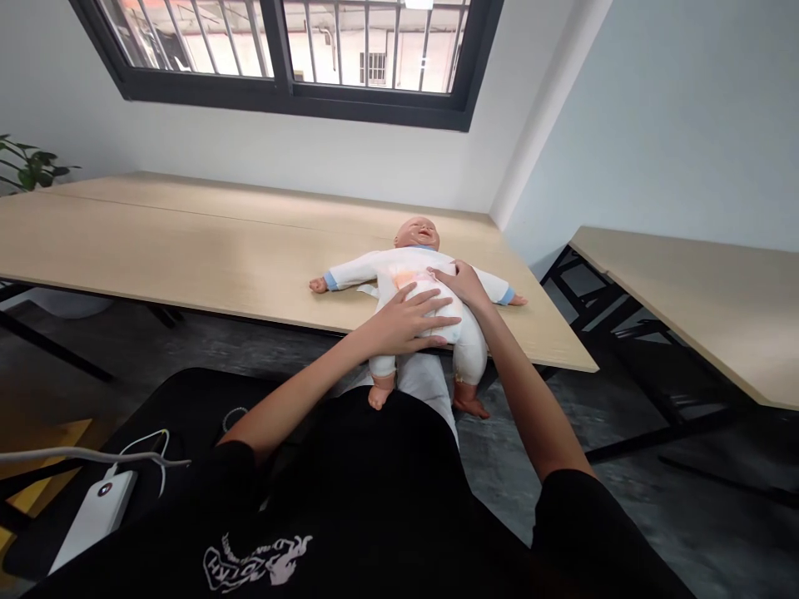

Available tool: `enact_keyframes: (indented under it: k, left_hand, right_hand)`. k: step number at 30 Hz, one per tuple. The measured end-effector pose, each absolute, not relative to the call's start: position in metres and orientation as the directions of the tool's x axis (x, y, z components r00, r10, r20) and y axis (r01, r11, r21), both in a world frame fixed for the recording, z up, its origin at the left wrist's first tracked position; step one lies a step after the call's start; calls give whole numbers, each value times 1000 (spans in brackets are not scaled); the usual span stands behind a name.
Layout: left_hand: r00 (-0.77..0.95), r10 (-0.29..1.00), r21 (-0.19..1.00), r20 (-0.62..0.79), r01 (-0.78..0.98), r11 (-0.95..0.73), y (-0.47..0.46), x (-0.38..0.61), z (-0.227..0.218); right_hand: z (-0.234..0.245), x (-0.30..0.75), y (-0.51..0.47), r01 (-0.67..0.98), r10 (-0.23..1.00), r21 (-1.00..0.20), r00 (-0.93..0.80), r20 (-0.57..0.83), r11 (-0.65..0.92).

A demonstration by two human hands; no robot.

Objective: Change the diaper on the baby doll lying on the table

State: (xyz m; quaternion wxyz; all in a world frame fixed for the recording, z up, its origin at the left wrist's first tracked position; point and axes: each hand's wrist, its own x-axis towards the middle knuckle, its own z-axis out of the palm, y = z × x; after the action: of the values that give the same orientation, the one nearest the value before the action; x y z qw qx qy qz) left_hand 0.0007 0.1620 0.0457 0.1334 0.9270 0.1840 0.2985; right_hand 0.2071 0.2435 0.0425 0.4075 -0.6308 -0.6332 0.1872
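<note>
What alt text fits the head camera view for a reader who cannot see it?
A person's left hand and right hand rest on the white diaper of a baby doll lying on its back on a pale wood table. The doll wears a white outfit with blue cuffs, its arms spread. A white power bank lies at lower left.

i've got the doll [415, 283] lying on the bench [187, 233], a second bench [687, 308] to its right, a window [287, 58] behind.
</note>
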Motion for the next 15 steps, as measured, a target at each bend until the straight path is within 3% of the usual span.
enact_keyframes:
  k: [2, 10, 15]
  left_hand:
    - [795, 383, 370, 470, 217, -904, 183, 10, 50]
    - [906, 392, 281, 162, 338, -898, 238, 24, 77]
    - [888, 452, 316, 79, 408, -857, 261, 37, 81]
  right_hand:
    - [39, 207, 250, 705, 933, -705, 200, 300, 76]
    - [35, 224, 240, 805, 794, -592, 327, 512, 50]
    - [26, 255, 199, 795, 815, -606, 352, 460, -1]
